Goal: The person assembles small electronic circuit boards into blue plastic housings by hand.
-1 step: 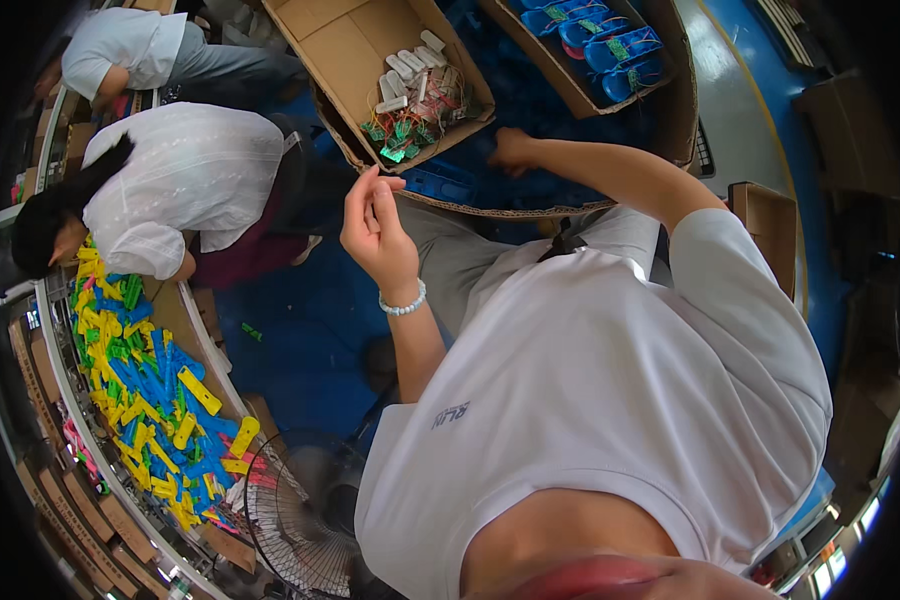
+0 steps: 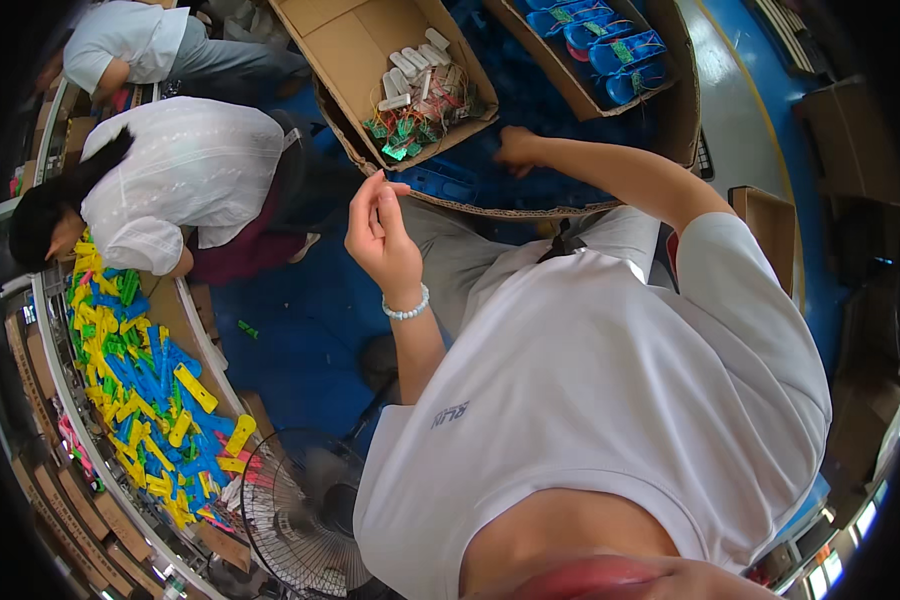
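Note:
My left hand [image 2: 383,245], with a beaded bracelet [image 2: 407,303] at the wrist, is raised just in front of the large carton's near left corner. Its fingers are loosely bent and partly apart, and I see nothing in them. My right hand [image 2: 517,150] reaches down into the large carton [image 2: 530,212], its fingers curled in toward the blue plastic pieces [image 2: 448,182] there; what they hold, if anything, is hidden. A smaller cardboard box [image 2: 332,45] beside it holds white rectangular parts [image 2: 415,65] with wires and green circuit boards [image 2: 402,135].
Another box at the far right holds blue shells [image 2: 620,52] with wired boards. On the left, a long bench carries a heap of yellow, blue and green plastic pieces [image 2: 160,375]; a person in white [image 2: 185,170] leans over it. A fan [image 2: 310,510] stands near my left side.
The whole view has shifted very slightly. Both my hands keep nearly the same pose, and nothing has visibly been picked up or let go.

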Available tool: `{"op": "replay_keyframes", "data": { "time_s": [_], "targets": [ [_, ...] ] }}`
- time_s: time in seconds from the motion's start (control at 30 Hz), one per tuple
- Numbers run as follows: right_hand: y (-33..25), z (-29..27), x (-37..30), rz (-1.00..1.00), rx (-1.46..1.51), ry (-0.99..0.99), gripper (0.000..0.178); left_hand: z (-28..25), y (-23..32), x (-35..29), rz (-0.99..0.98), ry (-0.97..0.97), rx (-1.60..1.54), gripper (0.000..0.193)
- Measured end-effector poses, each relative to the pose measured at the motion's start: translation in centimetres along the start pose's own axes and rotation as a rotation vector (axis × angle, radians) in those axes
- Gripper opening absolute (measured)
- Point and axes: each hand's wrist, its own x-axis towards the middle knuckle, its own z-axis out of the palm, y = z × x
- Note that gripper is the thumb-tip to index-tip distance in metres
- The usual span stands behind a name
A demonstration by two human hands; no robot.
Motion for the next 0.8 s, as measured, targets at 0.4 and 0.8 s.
{"op": "replay_keyframes", "data": {
  "time_s": [0.4, 0.8],
  "targets": [
    [-1.6, -10.4, -14.9, -0.186, -0.217, 0.02, 0.026, 6.9, -3.0, 0.3, 0.192, -0.552, 0.153, 0.031],
    [-11.8, -9.4, -13.2, -0.982, -0.248, 0.328, 0.028, 2.3, -1.4, -0.9, -0.591, -0.499, -0.738, 0.05]
  ]
}}
